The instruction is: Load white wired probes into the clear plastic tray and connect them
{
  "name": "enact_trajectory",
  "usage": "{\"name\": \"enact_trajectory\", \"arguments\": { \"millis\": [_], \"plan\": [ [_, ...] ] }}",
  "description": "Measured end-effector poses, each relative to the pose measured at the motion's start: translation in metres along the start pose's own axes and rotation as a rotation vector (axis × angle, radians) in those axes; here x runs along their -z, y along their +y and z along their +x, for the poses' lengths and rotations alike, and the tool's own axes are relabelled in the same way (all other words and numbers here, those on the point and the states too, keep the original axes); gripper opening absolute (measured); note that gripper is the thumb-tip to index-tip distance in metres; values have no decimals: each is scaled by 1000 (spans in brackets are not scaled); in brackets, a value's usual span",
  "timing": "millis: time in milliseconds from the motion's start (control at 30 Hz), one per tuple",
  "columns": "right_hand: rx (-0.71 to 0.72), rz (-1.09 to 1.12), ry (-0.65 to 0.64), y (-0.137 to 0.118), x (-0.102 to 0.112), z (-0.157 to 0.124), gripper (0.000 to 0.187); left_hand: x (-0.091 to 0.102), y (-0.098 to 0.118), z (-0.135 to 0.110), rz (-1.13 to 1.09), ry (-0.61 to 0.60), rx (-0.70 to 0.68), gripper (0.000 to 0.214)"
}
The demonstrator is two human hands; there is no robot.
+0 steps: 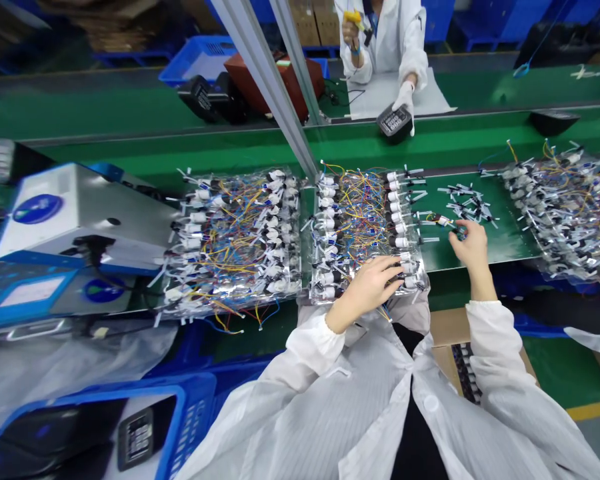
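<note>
My left hand [377,285] lies over the near end of the middle tray [316,291], its fingers stretched out across the white-capped cylindrical parts [396,217]. These parts stand in two columns, with tangled yellow, blue and red wires [363,200] between them. To the right of that tray, my right hand [471,250] is curled with thumb and forefinger close together. Something small and bluish shows between them, too small to name. A short wired piece with a white connector [444,221] lies at its fingertips. Just beyond is a loose pile of white-and-black strips [467,202].
More wired parts fill a left tray [233,240] and a right stack [573,207]. A metal-and-blue machine [90,220] stands at far left. A metal post [275,87] rises behind the trays. Across the bench, a person's gloved hand [405,100] holds a black device [395,123].
</note>
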State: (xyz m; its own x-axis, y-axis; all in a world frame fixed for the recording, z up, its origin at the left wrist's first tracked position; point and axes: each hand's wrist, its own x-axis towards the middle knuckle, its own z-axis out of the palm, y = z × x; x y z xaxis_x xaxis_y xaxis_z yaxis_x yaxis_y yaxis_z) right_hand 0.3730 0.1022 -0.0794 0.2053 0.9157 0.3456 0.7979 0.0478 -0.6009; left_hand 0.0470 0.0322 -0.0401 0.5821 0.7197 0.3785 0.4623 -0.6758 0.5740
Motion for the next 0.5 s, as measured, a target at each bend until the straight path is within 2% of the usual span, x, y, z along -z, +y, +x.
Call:
{"name": "enact_trajectory", "arguments": {
  "millis": [67, 133, 233, 333, 433, 500],
  "plan": [
    [83, -122, -98, 16, -9, 9, 31, 8, 7, -1, -46, 48, 10, 28],
    [95, -101, -103, 23, -15, 14, 23, 16, 13, -1, -106, 91, 17, 28],
    [23, 110, 102, 18, -7, 28, 28, 28, 19, 0, -178, 166, 47, 27],
    [45, 376, 291, -6, 20, 56, 27, 39, 23, 6, -205, 232, 65, 24],
    [156, 548, 275, -45, 58, 87, 21, 52, 29, 18, -211, 286, 46, 23],
    [252, 518, 250, -77, 86, 102, 18, 62, 34, 31, -244, 301, 25, 25]
  ]
}}
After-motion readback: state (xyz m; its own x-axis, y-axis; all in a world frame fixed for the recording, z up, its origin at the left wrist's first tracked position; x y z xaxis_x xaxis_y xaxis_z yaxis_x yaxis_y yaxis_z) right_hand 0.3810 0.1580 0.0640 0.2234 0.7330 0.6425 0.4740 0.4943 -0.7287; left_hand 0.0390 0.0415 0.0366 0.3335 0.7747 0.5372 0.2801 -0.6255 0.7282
